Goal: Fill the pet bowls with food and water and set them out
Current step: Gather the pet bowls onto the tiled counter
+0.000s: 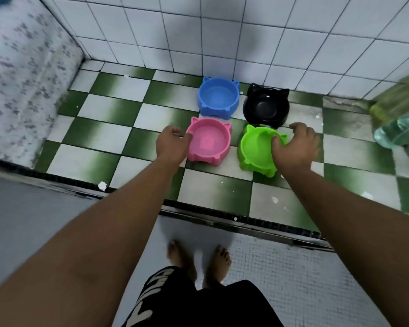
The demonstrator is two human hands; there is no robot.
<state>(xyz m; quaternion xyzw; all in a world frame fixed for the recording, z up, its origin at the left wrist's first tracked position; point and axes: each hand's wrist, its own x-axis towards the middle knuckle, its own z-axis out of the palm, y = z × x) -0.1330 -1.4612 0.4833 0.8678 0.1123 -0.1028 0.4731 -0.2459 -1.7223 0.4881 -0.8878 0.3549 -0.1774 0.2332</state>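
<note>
Hands [172, 145] [293, 149] on pink bowl [210, 143], green bowl [255, 149]

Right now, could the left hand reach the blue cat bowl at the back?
Probably yes. The left hand grips the rim of the pink bowl, but the blue bowl sits just behind that one, open on top, with nothing between them. The hand would need to let go first.

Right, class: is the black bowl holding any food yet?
No food. The black bowl stands upright and shows its bare, glossy bottom, with no kibble in it. Whether it holds clear water cannot be told.
</note>
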